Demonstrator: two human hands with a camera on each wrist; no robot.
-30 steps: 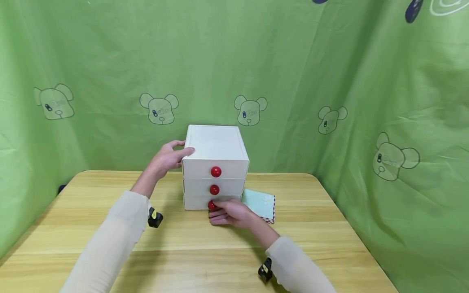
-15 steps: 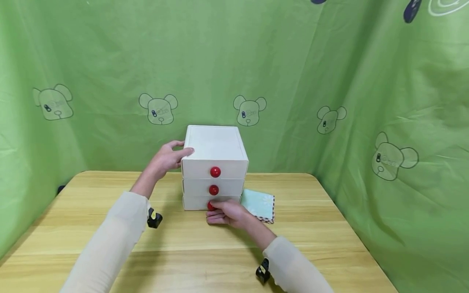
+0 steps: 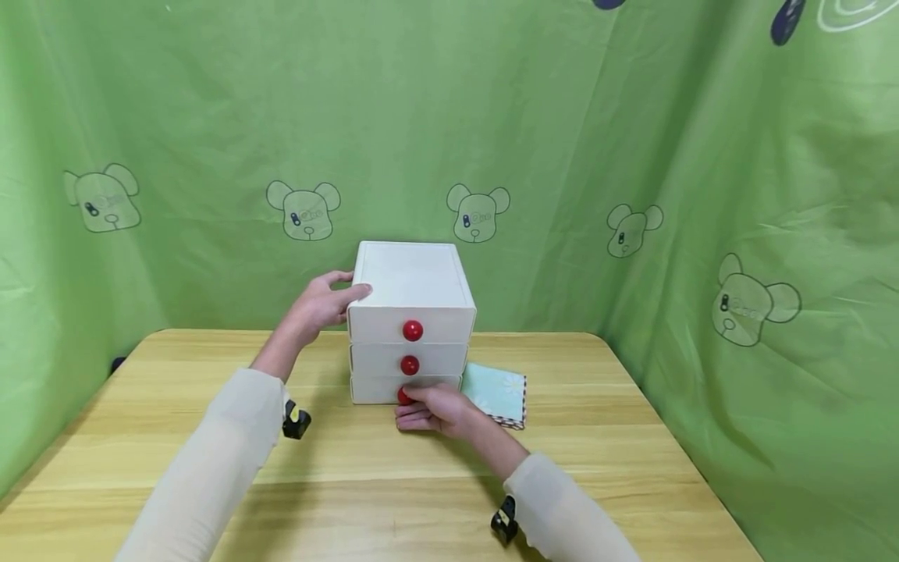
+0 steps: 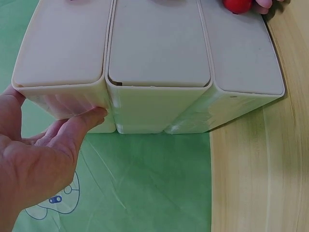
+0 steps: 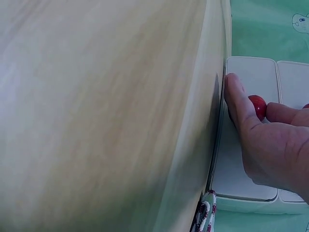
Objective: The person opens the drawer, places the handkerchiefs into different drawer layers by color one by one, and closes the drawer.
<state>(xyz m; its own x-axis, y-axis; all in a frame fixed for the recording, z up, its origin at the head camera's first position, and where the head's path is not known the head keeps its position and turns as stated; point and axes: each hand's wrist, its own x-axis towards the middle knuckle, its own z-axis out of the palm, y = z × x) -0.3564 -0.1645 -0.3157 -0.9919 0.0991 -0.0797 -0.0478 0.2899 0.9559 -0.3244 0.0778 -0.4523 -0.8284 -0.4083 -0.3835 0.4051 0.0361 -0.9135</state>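
A white three-drawer cabinet [image 3: 414, 273] stands on the table, with a round red knob on each drawer front. All three drawers look closed. My left hand [image 3: 321, 303] rests on its upper left corner, the thumb over the top edge and the fingers laid along the side wall, as the left wrist view also shows. Low at the front, my right hand [image 3: 442, 410] pinches the bottom drawer's red knob [image 5: 259, 107] between thumb and fingers. In the head view that knob is partly covered by the thumb.
A folded pale blue cloth [image 3: 502, 390] with a checked edge lies on the wooden table [image 3: 351, 484], right beside the cabinet. A green curtain [image 3: 393, 117] with bear drawings hangs behind the table and along both sides.
Early on, my right hand shifts slightly to the left at the bottom knob. My left hand and the cabinet stay essentially in place.
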